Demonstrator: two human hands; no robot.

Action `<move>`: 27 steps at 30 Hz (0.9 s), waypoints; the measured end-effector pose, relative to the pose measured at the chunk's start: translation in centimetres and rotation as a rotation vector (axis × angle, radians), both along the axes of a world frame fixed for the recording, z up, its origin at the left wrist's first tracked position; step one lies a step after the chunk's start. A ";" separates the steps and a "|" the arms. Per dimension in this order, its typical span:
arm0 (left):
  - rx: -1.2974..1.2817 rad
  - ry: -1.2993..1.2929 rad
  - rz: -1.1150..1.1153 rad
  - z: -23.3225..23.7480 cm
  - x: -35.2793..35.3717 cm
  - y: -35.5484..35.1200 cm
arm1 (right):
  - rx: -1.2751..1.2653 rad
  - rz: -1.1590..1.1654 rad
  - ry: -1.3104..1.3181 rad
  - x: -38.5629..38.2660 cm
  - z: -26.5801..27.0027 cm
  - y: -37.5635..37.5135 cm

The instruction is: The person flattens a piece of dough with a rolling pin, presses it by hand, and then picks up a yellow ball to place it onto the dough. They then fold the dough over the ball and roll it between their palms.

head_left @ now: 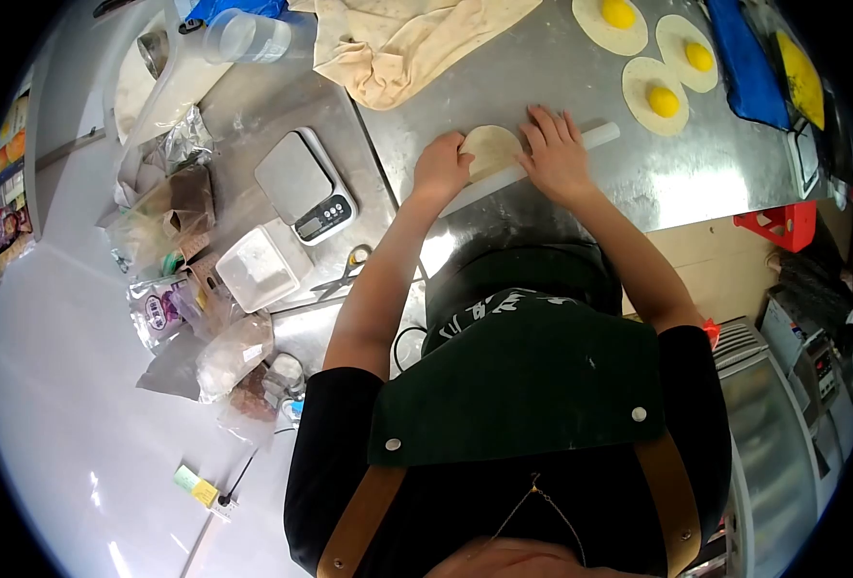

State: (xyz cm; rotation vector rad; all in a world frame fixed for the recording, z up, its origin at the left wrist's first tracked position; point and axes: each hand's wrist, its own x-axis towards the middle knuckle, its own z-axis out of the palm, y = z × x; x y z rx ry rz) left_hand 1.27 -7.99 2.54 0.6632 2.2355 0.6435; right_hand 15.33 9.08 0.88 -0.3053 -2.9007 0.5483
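A pale round of dough (491, 150) lies flat on the steel table between my hands. My left hand (442, 167) has its fingers curled at the left edge of this dough round, thumb toward it, apparently pinching the rim. Across the near side of the dough, slanting up to the right, is a white rolling pin (600, 135). My right hand (556, 160) lies over the pin with its palm, fingers stretched out and spread past it beside the dough. The pin's part under that hand is hidden.
Several dough rounds, each with a yellow ball (663, 101), lie at the upper right. A beige cloth (388, 53) spreads at the far edge. On the left are a kitchen scale (309, 183), a white plastic container (258, 268), scissors (345, 275) and bags (161, 310).
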 end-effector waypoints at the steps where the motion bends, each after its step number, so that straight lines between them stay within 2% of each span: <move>1: -0.001 -0.020 0.009 -0.1 0.0 0.0 | 0.045 -0.067 0.027 -1.0 -0.5 -0.6; 5: 0.123 0.026 0.041 -1.0 0.1 -0.4 | 0.076 -0.255 0.013 -2.2 -1.5 -1.6; 10: 0.303 -0.041 0.135 -1.9 -0.7 0.2 | 0.118 -0.247 -0.080 -2.9 -1.0 -1.2; 14: 0.288 -0.071 0.132 -1.3 -1.4 1.4 | 0.078 -0.298 0.008 -3.5 -1.3 -1.7; 16: 0.284 -0.068 0.124 -1.4 -1.6 1.7 | 0.133 -0.261 -0.049 -1.4 -1.7 -1.9; 17: 0.276 -0.066 0.102 -1.4 -1.6 1.6 | 0.155 -0.241 -0.083 -0.2 -2.0 -2.2; 23: 0.137 0.017 -0.096 -0.8 -1.9 2.6 | 0.104 -0.305 -0.008 -4.3 -1.3 -1.7; 27: 0.107 0.222 -0.204 -0.2 -0.8 2.5 | -0.014 -0.177 0.012 0.9 -1.2 -2.2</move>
